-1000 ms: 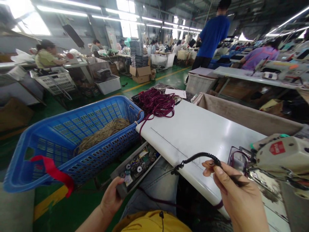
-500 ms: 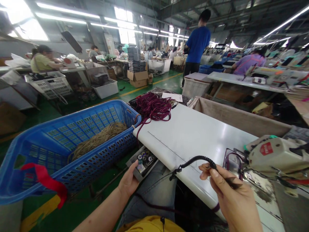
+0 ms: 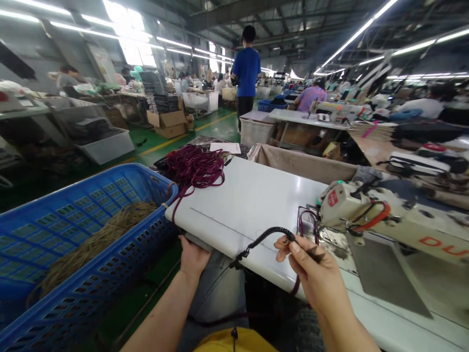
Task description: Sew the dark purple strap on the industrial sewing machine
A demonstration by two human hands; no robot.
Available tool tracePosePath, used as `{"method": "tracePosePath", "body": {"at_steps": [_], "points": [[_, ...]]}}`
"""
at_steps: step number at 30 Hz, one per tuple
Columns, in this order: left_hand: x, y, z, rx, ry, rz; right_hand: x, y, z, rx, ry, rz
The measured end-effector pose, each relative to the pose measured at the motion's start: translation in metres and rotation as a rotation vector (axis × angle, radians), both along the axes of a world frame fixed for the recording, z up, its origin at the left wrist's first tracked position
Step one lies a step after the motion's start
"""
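Observation:
My right hand [image 3: 317, 274] is closed in a pinch on a black coiled cord [image 3: 264, 239] that arcs over the near edge of the white sewing table [image 3: 252, 200]. A dark pointed tip sticks out of the fingers toward the sewing machine [image 3: 370, 215]. My left hand [image 3: 193, 257] rests against the grey drawer [image 3: 200, 242] under the table's left edge; the drawer is almost pushed in and the fingers are partly hidden by it. A pile of maroon cords [image 3: 196, 166] lies on the table's far left corner.
A blue plastic basket [image 3: 73, 244] holding tan cords [image 3: 95, 239] stands at my left. A beige fabric bin [image 3: 300, 164] runs behind the table. Several people work at other tables; one in a blue shirt [image 3: 246, 73] stands in the aisle.
My left hand has pushed the open drawer of small parts in under the table. The view has swung right, showing more of the sewing machine. My right hand keeps its grip.

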State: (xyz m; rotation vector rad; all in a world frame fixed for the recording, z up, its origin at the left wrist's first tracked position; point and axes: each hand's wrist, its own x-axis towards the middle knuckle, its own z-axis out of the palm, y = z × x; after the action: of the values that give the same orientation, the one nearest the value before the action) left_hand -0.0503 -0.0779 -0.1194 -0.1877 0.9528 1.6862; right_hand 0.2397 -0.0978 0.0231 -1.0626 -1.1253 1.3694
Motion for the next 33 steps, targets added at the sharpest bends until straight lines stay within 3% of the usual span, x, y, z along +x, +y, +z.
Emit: {"method": "tracePosePath", "body": {"at_steps": [4,7,9,10,12,14,17,20,26,33], "points": [[-0.006,0.01,0.012,-0.182,0.235,-0.019,0.012,-0.005,0.004,-0.034,0.052,-0.03],[-0.007,-0.009,0.019,-0.434,0.476,0.092,0.026,-0.009,0.007,-0.072,0.13,-0.086],[0.003,-0.032,0.023,-0.474,0.681,0.159,0.035,-0.011,0.009,-0.096,0.172,-0.117],[0.011,-0.043,0.025,-0.413,0.837,0.126,0.039,-0.013,0.01,-0.1,0.188,-0.129],[0.034,-0.06,0.033,0.011,1.384,-0.183,0.043,-0.015,0.012,-0.099,0.21,-0.137],[0.064,-0.064,0.044,0.399,1.532,-0.541,0.043,-0.017,0.015,-0.088,0.226,-0.125],[0.11,-0.05,0.059,0.646,1.345,-0.957,0.041,-0.022,0.019,-0.082,0.247,-0.106],[0.146,-0.034,0.064,0.689,1.133,-1.179,0.049,-0.031,0.024,-0.084,0.254,-0.139],[0.168,-0.036,0.06,0.529,0.563,-1.304,0.117,-0.048,0.017,-0.027,0.311,-0.461],[0.18,-0.042,0.07,0.45,0.438,-1.392,0.181,-0.067,-0.013,-0.176,0.527,-0.805]]}}
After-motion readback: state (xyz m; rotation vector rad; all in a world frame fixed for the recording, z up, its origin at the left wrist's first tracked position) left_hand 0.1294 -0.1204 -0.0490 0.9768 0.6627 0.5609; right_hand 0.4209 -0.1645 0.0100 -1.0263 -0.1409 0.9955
